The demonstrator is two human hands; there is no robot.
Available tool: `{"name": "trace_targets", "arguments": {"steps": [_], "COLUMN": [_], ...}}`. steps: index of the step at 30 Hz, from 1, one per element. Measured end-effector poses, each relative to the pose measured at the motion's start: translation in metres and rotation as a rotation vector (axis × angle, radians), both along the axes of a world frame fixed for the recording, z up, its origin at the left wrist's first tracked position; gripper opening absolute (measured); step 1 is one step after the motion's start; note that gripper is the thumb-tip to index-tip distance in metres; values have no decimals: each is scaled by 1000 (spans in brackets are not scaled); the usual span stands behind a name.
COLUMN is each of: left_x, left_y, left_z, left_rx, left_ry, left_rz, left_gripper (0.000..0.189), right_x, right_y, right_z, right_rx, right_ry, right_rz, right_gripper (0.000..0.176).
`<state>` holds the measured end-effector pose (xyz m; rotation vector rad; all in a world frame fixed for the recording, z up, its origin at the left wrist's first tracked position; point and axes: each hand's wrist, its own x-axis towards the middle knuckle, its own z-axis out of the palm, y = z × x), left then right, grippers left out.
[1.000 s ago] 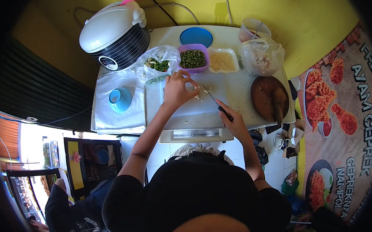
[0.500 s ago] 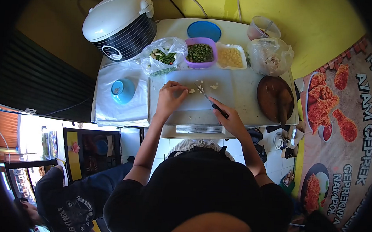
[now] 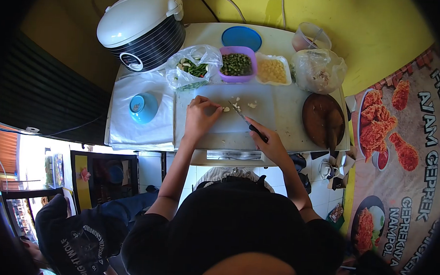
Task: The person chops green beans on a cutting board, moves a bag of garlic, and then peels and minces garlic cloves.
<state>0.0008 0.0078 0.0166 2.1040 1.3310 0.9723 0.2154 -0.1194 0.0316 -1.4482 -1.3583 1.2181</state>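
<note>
My right hand [image 3: 272, 143] is closed around the black handle of a knife [image 3: 259, 131]. Its blade slants up and left over a translucent white cutting board [image 3: 263, 95]. Small white pieces that look like garlic [image 3: 237, 107] lie by the blade, with a few more to its right. On the board's left side rests my left hand [image 3: 201, 118], thumb and fingers drawn together at a small pale garlic piece [image 3: 226, 109]. The fingertips partly hide what they pinch.
Along the back stand a rice cooker [image 3: 141, 31], a bag of vegetables [image 3: 193, 67], a purple tub of chopped greens [image 3: 237, 79], a tray of pale cubes [image 3: 274, 71] and a plastic bag [image 3: 321, 70]. A blue bowl [image 3: 143, 108] sits left, a stone mortar [image 3: 314, 122] right. A person [image 3: 73, 234] is at lower left.
The view has shifted slightly. Both hands and the knife stay almost in place on the board. The person at lower left has moved a little.
</note>
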Motion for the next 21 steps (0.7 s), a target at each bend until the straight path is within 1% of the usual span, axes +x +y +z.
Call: {"name": "trace_targets", "arguments": {"steps": [2, 5, 8, 10, 11, 13, 14, 16, 19, 21], "left_x": [2, 10, 18, 17, 15, 8, 7, 4, 7, 8], "left_y": [3, 11, 14, 15, 13, 3, -1, -7, -8, -9], "left_z": [1, -3, -8, -7, -7, -4, -1, 2, -5, -8], "left_rx": [21, -35, 11, -189, -187, -3, -6, 79, 41, 24], "left_ry": [18, 0, 3, -148, -149, -63, -60, 0, -46, -60], "left_rz": [10, -3, -28, 25, 22, -56, -58, -99, -62, -47], "left_gripper": [17, 16, 17, 19, 19, 19, 19, 19, 16, 16], "right_x": [0, 2, 1, 0, 0, -2, -3, -5, -8, -10], "right_y": [-1, -1, -2, -3, -3, -4, -4, -2, 2, 5], "right_z": [-1, -8, -11, -6, -5, -2, 0, 2, 4, 6], "right_rx": [4, 3, 59, 14, 16, -11, -13, -39, -46, -47], "right_ry": [-8, -16, -11, -42, -43, -8, -5, -4, -32, -35], "right_rz": [-9, -18, -29, -26, -28, -22, -25, 12, 49, 33], "right_gripper": [46, 46, 45, 46, 46, 46, 46, 47, 46, 47]}}
